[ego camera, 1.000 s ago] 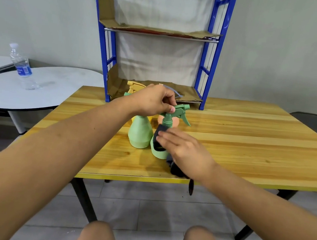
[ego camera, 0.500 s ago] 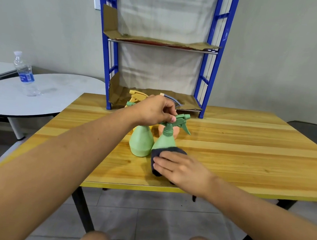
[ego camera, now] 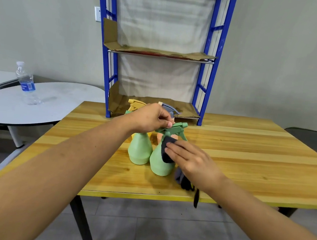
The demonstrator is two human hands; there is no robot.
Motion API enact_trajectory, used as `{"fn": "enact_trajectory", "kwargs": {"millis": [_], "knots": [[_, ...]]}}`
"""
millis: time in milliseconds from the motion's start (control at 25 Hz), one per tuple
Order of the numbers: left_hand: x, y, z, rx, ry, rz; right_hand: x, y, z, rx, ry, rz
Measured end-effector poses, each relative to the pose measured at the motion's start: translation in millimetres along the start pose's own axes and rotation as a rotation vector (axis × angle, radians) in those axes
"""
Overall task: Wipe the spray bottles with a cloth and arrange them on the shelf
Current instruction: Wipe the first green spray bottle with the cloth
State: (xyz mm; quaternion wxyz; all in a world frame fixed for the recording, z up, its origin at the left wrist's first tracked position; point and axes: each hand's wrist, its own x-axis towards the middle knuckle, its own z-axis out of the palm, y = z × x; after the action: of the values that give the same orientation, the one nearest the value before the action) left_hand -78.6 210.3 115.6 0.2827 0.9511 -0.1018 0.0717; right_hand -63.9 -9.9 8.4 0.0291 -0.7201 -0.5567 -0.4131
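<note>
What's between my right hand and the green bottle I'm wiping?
In the head view, the dark cloth lies between the right hand and the nearer green spray bottle, pressed against its upper body.

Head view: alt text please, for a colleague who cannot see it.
The right hand presses a dark cloth against a green spray bottle on the wooden table, while the left hand grips its trigger top. A blue shelf stands behind.

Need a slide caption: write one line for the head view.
Left hand holds a green spray bottle by its trigger head while right hand presses a dark cloth against it.
</note>
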Motion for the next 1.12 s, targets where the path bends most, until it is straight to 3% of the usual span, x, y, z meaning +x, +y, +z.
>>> {"fn": "enact_trajectory", "kwargs": {"millis": [160,360,600,760,960,1120], "knots": [[0,-2,1,-0.005,-0.014,0.0,6,7,-3,0.051,0.121,0.237],[1,-3,2,0.0,-0.037,-0.01,9,-18,6,0.073,0.048,0.099],[-2,-3,5,-0.056,-0.037,-0.008,10,4,-2,0.09,0.219,0.427],[-1,-2,4,-0.021,-0.041,-0.009,7,-18,10,0.106,0.109,0.258],[-4,0,4,-0.025,-0.031,-0.004,9,1,2,0.132,0.212,0.526],[-3,1,5,0.002,-0.044,0.006,9,-20,8,0.102,0.11,0.272]]}}
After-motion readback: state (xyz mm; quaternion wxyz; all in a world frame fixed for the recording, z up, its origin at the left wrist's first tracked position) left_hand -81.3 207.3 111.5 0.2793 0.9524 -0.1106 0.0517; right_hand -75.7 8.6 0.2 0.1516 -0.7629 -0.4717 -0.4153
